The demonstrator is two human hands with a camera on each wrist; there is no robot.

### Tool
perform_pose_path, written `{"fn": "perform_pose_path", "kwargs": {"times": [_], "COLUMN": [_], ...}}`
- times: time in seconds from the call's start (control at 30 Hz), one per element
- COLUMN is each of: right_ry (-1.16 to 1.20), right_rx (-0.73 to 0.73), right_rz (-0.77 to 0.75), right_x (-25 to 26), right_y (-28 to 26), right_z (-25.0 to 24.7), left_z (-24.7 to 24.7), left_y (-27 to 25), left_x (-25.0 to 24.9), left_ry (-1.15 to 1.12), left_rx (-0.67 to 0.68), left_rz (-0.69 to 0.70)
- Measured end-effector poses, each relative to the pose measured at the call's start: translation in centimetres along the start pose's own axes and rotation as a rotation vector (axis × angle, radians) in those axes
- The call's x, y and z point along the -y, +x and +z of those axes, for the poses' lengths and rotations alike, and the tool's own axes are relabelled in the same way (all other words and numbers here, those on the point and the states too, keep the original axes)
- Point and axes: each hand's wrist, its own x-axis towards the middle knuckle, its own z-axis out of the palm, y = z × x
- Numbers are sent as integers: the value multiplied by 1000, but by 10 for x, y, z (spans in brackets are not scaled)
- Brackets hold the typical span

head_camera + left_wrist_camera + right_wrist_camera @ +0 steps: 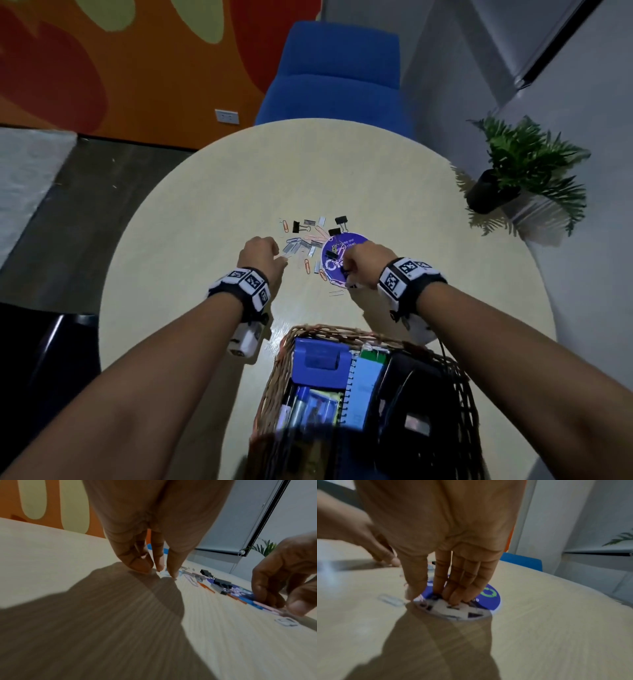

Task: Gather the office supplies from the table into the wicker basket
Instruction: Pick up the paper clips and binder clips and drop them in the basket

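Left hand [262, 253] at table [212, 192] centre, fingertips [173, 573] drawn narrow, touching surface at left fringe of scattered paper clips and staple strips [301, 245]; whether anything is pinched, cannot tell. Right hand [364, 265] fingers straight, pressing small pieces on round purple sticker [356, 240] (blurred). Black binder clips [341, 221] toward far edge of scatter. Wicker basket [274, 373] at near table edge, holding notebook, pens, blue item.
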Motion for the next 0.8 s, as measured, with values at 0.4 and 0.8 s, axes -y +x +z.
{"fn": "perform_pose_path", "kwargs": {"times": [0.4,0.8], "right_ry": [-8,315], "right_rx": [32,-64], "right_rz": [-22,-153], "right_x": [1,4], "right_y": [23,-33], "right_z": [25,-16], "left_z": [16,-75], "left_y": [9,-117], "left_x": [0,-30], "left_ry": [104,-7], "left_rx": [65,362], "left_rz": [13,447]}}
